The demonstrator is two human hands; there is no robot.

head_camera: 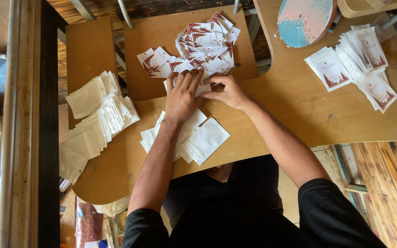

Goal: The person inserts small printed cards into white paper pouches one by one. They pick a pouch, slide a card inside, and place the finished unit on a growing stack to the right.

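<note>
On the brown wooden table (299, 105), the left hand (182, 94) lies flat with loose fingers on a small white paper card (204, 86). The right hand (228, 90) pinches its edge. Plain white bags (205, 140) sit just below.

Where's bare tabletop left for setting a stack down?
Bare wood between the right hand and the printed packets at far right, and along the near table edge. Crowded: the left hand, the card pile, the white sleeves.
</note>
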